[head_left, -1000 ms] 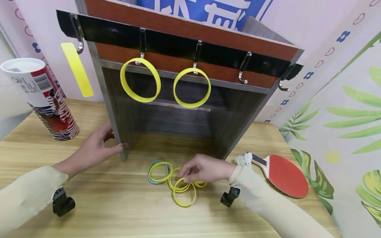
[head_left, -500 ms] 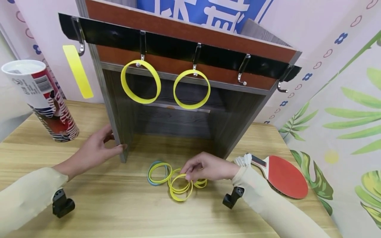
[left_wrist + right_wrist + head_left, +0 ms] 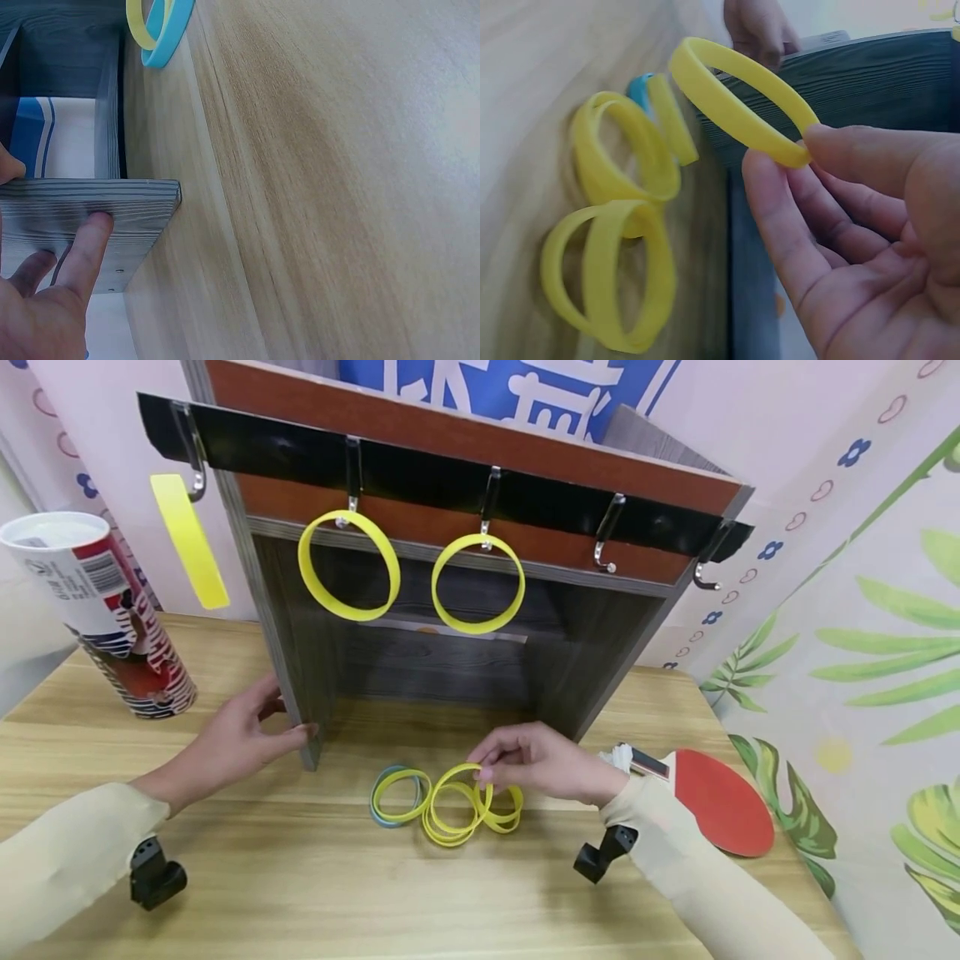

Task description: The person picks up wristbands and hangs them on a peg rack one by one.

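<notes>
My right hand (image 3: 543,760) pinches a yellow wristband (image 3: 718,103) between thumb and fingertips, lifted just over the loose bands. Below it on the table lie several yellow wristbands (image 3: 604,270), overlapping one another, and a blue wristband (image 3: 169,45) partly under a yellow one. My left hand (image 3: 232,735) grips the front edge of the left side panel (image 3: 112,199) of a grey wooden stand, thumb on one face and fingers on the other. Across the stand's front runs a black hook strip (image 3: 427,485). Yellow wristbands hang from its three left hooks, one of them (image 3: 189,543) seen edge-on.
Two bare hooks, one (image 3: 606,531) right of the middle and another (image 3: 708,560) at the far right, stick out from the strip. A tall printed can (image 3: 131,618) stands at left. A red table tennis paddle (image 3: 723,806) lies at right, its handle partly behind my wrist.
My right hand has risen and moved right and away from me, lifting the pinched yellow wristband off the loose ones. The left hand has kept its hold on the stand.
</notes>
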Demonstrator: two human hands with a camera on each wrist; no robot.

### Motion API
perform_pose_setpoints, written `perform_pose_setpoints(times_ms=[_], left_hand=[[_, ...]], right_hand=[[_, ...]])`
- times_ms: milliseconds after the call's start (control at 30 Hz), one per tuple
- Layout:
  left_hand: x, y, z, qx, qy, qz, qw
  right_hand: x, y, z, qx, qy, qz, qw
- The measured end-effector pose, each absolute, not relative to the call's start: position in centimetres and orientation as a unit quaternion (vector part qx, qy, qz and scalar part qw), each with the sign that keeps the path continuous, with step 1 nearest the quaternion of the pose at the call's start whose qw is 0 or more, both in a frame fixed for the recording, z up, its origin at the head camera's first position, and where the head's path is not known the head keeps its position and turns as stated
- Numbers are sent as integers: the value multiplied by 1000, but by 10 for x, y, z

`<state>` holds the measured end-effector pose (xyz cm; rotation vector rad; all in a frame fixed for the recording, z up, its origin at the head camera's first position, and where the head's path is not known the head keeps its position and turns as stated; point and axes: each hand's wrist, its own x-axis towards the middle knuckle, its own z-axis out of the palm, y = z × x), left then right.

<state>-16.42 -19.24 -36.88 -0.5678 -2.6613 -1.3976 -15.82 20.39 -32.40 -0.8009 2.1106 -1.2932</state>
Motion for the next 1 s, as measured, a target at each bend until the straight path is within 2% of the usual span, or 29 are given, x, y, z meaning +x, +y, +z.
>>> perform_pose_setpoints(times_ms=[267, 500, 1000], left_hand=[[-162, -197, -369, -186, -866, -462, 42], [-165, -194, -375, -195, -862, -466, 51], [-165, -192, -368, -188, -868, -458, 40]], right_hand=[[-151, 204, -295, -263, 776, -530, 219], [-138, 212, -265, -235, 764, -580, 155], [-120, 217, -224, -272, 630, -726, -44]])
